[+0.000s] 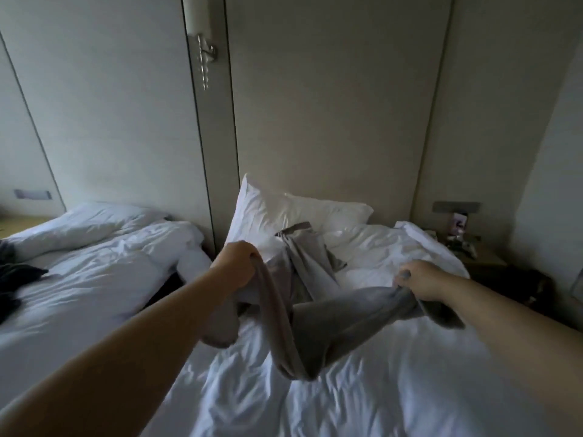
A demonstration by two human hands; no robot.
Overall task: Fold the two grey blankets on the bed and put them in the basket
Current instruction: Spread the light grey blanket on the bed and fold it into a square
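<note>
From the head view, my left hand (237, 263) sits just left of the frame's centre and my right hand (422, 279) to the right of centre. They are well apart, and each fist is curled tight on one end of a grey blanket (340, 320). The blanket sags between them in a twisted rope and hangs low over the white bed (394, 383). More grey cloth (304, 257) lies crumpled behind it, running up towards the pillows (268, 212) at mid-frame. I cannot tell if that is the second blanket or a trailing part of this one.

I judge the step to be opening this blanket out before the first fold. To do that well I should lift higher and shake it so the twist falls out. Then I should work my fingers along the edge to true corners before bringing my hands together. Folding it bunched would give a lumpy bundle.

The basket is nowhere in the frame, so I can say nothing about what it holds. At the right edge a nightstand (476, 250) carries a few small things too dim to name. A second bed (94, 266) fills the left of the frame.
</note>
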